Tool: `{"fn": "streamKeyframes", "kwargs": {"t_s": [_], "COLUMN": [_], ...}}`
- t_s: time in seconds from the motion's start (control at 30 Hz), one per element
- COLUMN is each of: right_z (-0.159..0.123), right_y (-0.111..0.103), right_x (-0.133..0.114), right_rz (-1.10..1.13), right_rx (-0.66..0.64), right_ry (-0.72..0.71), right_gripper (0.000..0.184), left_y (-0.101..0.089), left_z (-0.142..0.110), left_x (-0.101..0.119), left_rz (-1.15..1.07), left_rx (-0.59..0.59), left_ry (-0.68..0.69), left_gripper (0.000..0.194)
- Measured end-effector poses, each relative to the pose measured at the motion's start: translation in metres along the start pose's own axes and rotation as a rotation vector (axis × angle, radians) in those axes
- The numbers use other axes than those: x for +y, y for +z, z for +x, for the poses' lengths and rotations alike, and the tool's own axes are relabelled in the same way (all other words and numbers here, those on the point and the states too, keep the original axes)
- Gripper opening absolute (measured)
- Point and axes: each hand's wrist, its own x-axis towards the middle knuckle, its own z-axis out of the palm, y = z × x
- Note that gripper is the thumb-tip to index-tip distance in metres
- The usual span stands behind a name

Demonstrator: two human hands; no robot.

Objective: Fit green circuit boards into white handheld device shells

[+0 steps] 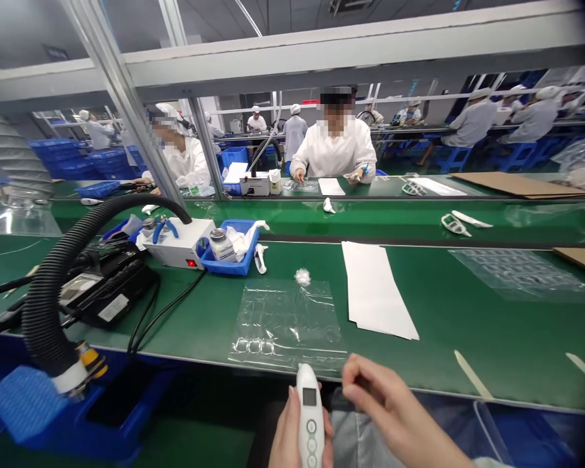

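In my left hand (pixel 283 429) is a white handheld device (pixel 310 416) with a small dark screen and a column of round buttons, shaped like a thermometer. It stands tip up, just in front of the table edge. My right hand (pixel 377 393) is to the right of it, apart from it. Its fingers are curled with thumb and forefinger close together; whether anything thin is between them I cannot make out. Ahead of both hands a clear plastic sheet (pixel 287 322) lies on the green table, and a crumpled ball of clear film (pixel 303 277) rests at its far edge.
White paper sheets (pixel 377 292) lie right of the plastic. A blue tray (pixel 234 257) holds a jar and cloth, beside a white box (pixel 178 244). A black hose (pixel 43 292) arches at left. White parts sit on the green belt (pixel 394 218); co-workers sit beyond.
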Motion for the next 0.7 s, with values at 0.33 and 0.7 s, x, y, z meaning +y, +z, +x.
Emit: {"fn": "streamKeyframes", "kwargs": {"t_s": [0.33,0.7], "right_z": [0.010,0.013], "right_y": [0.034,0.038], "right_x": [-0.018,-0.015], "right_rz": [-0.025,0.018], "right_rx": [-0.087,-0.072], "right_ry": [-0.013,-0.003], "right_gripper": [0.021,0.021], "left_y": [0.005,0.005], "left_z": [-0.004,-0.003], "left_x": [0.005,0.004], "left_rz": [0.133,0.140], "left_rx": [0.076,0.101], "left_ry": [-0.054,-0.059], "left_gripper": [0.078,0.074]}}
